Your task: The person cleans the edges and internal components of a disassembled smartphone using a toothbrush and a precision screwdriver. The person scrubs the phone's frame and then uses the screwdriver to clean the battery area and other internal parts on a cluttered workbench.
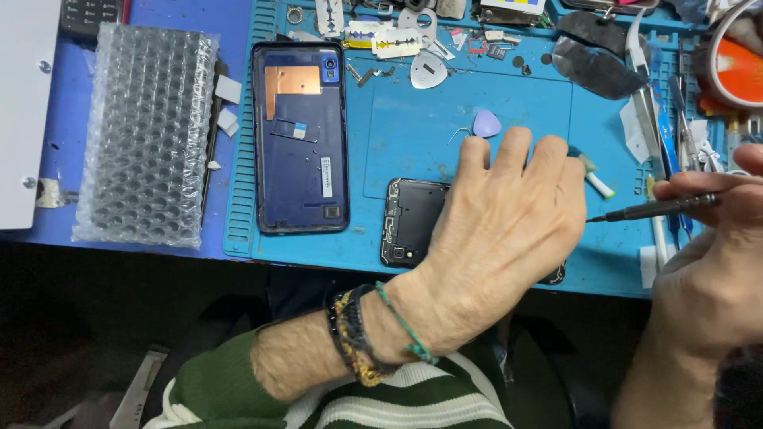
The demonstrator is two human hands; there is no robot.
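Note:
My left hand (501, 230) lies palm-down over an opened black phone body (412, 218) on the blue work mat (445, 111), covering most of it; only its left end shows. My right hand (711, 262) pinches a thin black precision screwdriver (660, 208), whose tip points left toward the knuckles of my left hand. A dark blue phone back cover (300, 135) with a copper patch lies face-up to the left of the phone body.
A bubble-wrap packet (147, 131) lies on the blue table at left. A lilac pick (486, 123), a white triangular pick (427, 70), razor blades (395, 44), tweezers and small parts crowd the mat's far edge and right side. An orange tape roll (737, 67) sits at top right.

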